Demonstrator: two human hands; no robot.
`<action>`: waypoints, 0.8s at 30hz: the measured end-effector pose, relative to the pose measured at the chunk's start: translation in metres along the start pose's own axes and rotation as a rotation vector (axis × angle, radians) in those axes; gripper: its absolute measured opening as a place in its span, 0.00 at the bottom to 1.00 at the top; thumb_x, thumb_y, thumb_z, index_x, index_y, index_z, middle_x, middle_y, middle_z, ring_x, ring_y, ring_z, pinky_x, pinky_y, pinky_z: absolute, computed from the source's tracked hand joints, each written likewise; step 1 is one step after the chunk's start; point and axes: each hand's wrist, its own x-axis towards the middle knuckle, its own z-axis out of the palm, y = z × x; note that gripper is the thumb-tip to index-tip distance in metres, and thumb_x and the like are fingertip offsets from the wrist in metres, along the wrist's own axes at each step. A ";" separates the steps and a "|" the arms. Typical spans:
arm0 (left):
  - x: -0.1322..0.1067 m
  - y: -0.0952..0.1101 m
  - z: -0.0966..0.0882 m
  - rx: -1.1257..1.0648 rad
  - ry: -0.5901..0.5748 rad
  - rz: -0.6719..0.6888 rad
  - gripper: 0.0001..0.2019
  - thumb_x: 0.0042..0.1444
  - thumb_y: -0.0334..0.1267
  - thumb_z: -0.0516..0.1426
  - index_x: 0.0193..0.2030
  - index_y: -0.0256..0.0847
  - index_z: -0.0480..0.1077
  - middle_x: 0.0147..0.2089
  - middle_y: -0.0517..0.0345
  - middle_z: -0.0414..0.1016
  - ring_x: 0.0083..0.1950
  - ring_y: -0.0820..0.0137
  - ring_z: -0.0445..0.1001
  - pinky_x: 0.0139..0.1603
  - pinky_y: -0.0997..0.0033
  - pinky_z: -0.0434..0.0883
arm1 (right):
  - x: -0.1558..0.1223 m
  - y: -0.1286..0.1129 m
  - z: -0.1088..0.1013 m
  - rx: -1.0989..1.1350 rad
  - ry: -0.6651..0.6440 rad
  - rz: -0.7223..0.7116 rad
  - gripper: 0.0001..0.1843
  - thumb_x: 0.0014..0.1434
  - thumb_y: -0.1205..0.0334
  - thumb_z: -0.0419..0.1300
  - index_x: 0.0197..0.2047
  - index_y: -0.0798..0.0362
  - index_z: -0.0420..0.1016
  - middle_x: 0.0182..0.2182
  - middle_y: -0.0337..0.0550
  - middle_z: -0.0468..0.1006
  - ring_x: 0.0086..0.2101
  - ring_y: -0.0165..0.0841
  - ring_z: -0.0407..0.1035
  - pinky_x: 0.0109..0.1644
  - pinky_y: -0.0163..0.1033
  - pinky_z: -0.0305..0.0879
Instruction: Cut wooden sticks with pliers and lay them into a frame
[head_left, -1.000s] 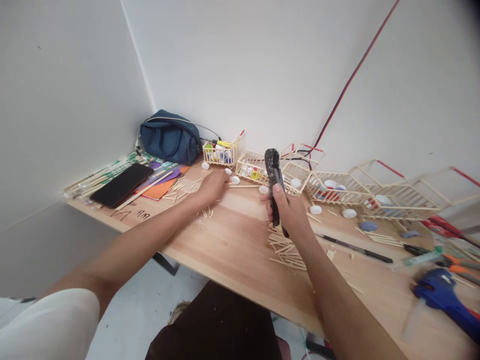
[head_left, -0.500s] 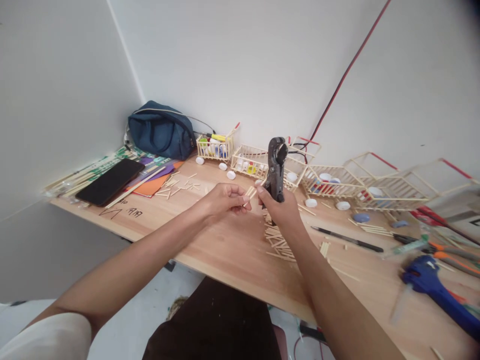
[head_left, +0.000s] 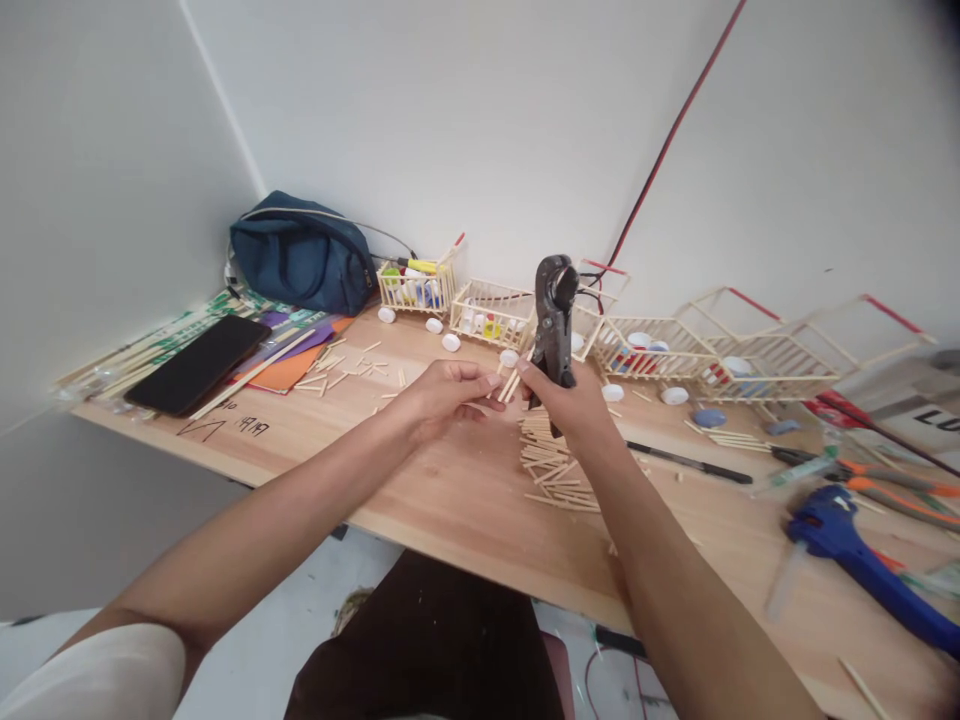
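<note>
My left hand (head_left: 456, 402) pinches a few short thin wooden sticks (head_left: 511, 384) between thumb and fingers. My right hand (head_left: 576, 408) is wrapped around a black pliers-like tool (head_left: 553, 325), held upright with its rounded head on top. The right thumb reaches the far ends of the sticks, so the two hands nearly meet. Just below them a pile of cut wooden sticks (head_left: 551, 468) lies on the table (head_left: 450, 500), partly hidden by my right forearm.
Several stick-built carts (head_left: 652, 345) with white wheels line the wall. At the left are a blue bag (head_left: 300, 250), a phone (head_left: 196, 365), orange paper (head_left: 281, 370) and loose sticks. A black pen (head_left: 690, 460), orange-handled pliers (head_left: 892, 485) and a blue glue gun (head_left: 862, 560) lie right.
My view has turned slightly, so the table's things sit further left. The sticks in my left hand have come closer to my right thumb. The tool stays in my right hand.
</note>
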 end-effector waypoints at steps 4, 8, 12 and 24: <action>0.017 -0.010 0.007 0.373 0.073 0.152 0.13 0.47 0.45 0.64 0.28 0.34 0.76 0.21 0.61 0.70 0.21 0.78 0.61 0.23 0.77 0.57 | 0.005 -0.007 -0.016 0.057 0.070 -0.011 0.19 0.51 0.47 0.62 0.22 0.52 0.66 0.18 0.37 0.68 0.22 0.29 0.63 0.28 0.36 0.62; 0.032 -0.013 0.031 0.774 -0.003 0.380 0.08 0.50 0.36 0.59 0.24 0.35 0.75 0.21 0.61 0.71 0.25 0.74 0.65 0.27 0.74 0.58 | 0.010 -0.010 -0.030 0.160 0.171 -0.009 0.16 0.50 0.50 0.63 0.22 0.51 0.66 0.18 0.36 0.68 0.22 0.29 0.64 0.28 0.36 0.64; 0.039 -0.016 0.054 0.983 -0.026 0.580 0.08 0.50 0.29 0.56 0.22 0.36 0.73 0.24 0.57 0.74 0.29 0.70 0.69 0.31 0.71 0.59 | 0.011 -0.012 -0.036 0.242 0.234 -0.009 0.14 0.50 0.52 0.63 0.23 0.51 0.67 0.18 0.36 0.68 0.22 0.28 0.64 0.28 0.36 0.65; 0.029 -0.002 0.033 0.534 -0.147 0.388 0.07 0.50 0.37 0.63 0.34 0.37 0.79 0.35 0.55 0.81 0.35 0.70 0.75 0.36 0.73 0.68 | 0.009 -0.014 -0.033 0.236 0.198 0.028 0.15 0.50 0.50 0.63 0.24 0.52 0.67 0.18 0.35 0.67 0.22 0.28 0.63 0.27 0.35 0.63</action>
